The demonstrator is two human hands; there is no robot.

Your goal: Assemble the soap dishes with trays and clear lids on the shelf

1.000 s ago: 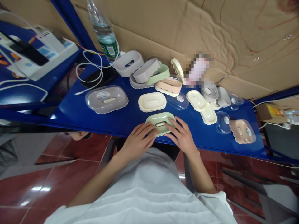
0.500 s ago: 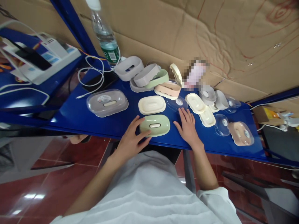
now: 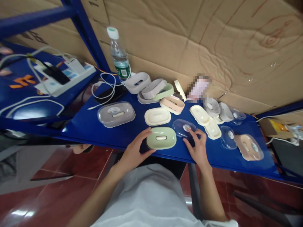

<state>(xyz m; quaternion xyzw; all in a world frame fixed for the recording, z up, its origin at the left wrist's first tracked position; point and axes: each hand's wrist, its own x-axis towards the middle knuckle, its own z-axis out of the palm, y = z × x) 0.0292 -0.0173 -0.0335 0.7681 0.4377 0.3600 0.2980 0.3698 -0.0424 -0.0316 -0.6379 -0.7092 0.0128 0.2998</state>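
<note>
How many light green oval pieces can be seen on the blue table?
2. One green piece is at the front, by the left hand; a second one is at the back, beside a grey ring. More may be hidden there.

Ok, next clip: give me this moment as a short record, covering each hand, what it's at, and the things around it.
Left hand: thumb and fingers spread around the left end of the green box; firmness of hold unclear
Right hand: fingers at the clear lid, right of the green box; grip unclear
Behind green box: cream tray
Left of cream tray: gray box under a clear cover
Far right: peach box, also covered
Back: water bottle, upright, capped
Surface: blue table
</note>
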